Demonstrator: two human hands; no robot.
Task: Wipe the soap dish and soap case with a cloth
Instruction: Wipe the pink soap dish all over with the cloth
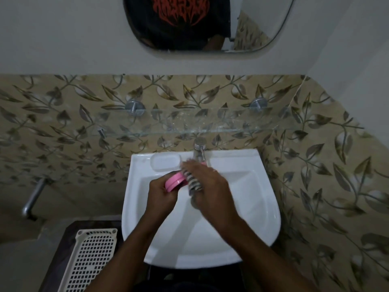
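**Q:** What lies around the white ceramic basin (248, 228), from left to right?

**A:** Left of the basin and below its rim, a cream plastic lattice basket (92, 260) sits on a dark surface. On the basin's back ledge, left of the chrome tap (199, 151), rests a pale translucent oval soap dish (166, 162). Over the bowl, the left hand (161, 198) is clamped around a pink round plastic soap case (174, 182), held tilted on edge. Just right of the case, the right hand (207, 191) is closed over a grey-and-white striped cloth (192, 182), pressing it against the case.

**Q:** Which step is this?

**A:** It looks like the case is being wiped; the right hand is blurred, which suggests rubbing. The dish appears untouched on the ledge.

**Q:** What does the next move call for?

**A:** Probably turning the case in the left hand so the cloth reaches its other faces, then setting it down and taking up the dish.

**Q:** How does the case look?

**A:** Smooth, glossy pink, with a raised ring on the visible face. Whether it is wet or soapy cannot be told in this dim light.
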